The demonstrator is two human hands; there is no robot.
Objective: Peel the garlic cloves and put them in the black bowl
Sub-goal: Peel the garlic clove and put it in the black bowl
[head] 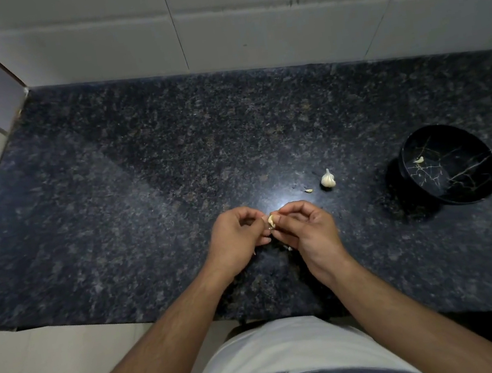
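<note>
Both the left hand and right hand pinched a garlic clove at centre frame, the black bowl lying well right, nearer the right hand.

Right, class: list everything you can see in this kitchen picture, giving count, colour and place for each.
Black bowl: one, black with pale veins, right on the counter.
Piece in bowl: one, pale, probably a clove.
Garlic bulb: one, white, centre-right of the counter.
Loose piece: one, pale, left of the bulb.
Garlic clove: one, cream, between the fingertips.
Counter: one, dark speckled stone.
Wall tiles: several, white, behind.
Left hand, right hand: pinching the clove.
</note>
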